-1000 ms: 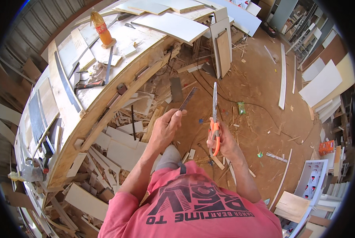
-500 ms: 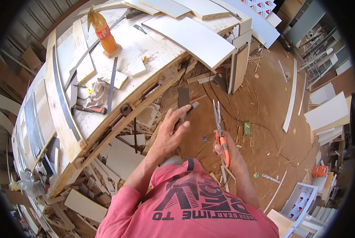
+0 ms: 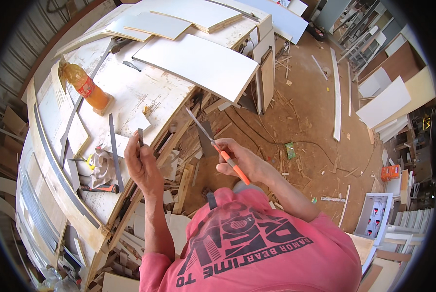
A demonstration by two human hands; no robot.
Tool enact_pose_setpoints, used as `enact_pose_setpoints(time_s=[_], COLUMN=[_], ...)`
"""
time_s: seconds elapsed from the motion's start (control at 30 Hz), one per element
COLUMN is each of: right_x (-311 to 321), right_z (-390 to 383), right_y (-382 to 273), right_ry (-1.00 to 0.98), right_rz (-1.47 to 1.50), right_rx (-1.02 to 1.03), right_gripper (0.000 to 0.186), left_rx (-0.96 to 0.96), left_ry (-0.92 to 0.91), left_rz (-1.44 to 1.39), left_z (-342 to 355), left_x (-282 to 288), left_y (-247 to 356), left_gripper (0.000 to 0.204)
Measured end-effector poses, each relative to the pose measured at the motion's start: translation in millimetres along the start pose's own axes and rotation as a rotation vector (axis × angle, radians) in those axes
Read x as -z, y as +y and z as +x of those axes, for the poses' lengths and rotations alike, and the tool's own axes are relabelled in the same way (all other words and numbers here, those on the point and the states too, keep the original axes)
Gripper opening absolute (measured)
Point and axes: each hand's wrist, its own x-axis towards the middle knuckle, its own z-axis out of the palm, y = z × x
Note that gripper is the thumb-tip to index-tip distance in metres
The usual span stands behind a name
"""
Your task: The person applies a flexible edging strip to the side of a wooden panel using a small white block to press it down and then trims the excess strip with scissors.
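The left hand (image 3: 145,170) pinches a short dark strip (image 3: 140,137) above the near edge of the table (image 3: 162,95); the right hand (image 3: 241,159) grips orange-handled scissors (image 3: 234,167), blades toward that edge. Farther in, an orange bottle (image 3: 87,90) stands; a white panel (image 3: 198,65) overhangs the edge.

A wooden workbench (image 3: 157,95) carries a large white panel (image 3: 198,63), a dark strip (image 3: 115,153), an orange-and-black tool (image 3: 103,188) and a bottle (image 3: 86,88).

Bottle (image 3: 87,90) blocks left hand (image 3: 145,165) at eleven o'clock, white board (image 3: 198,63) at one; right hand (image 3: 241,159) has room at two.
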Motion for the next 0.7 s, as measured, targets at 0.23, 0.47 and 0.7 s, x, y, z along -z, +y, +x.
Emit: enact_pose_setpoints(time_s=[0.23,0.47,0.7], right_x=[23.4,85.7,162.4], right_z=[36.5,78.1,107.7], right_y=[6.9,-4.9,-0.6], right_ry=[-0.152,-0.307,-0.385], right_rz=[0.052,-0.193,-0.24], right_rx=[0.058,0.195,0.205], right_gripper=[0.075,0.075,0.076], left_rx=[0.114,0.191,0.363], left_ry=[-0.044,-0.155,-0.064], left_rz=[0.14,0.244,0.107], left_z=[7.0,22.9,23.9], left_x=[-15.9,-80.8,-169.1], left_y=[5.0,23.7,23.1], left_gripper=[0.027,0.023,0.022])
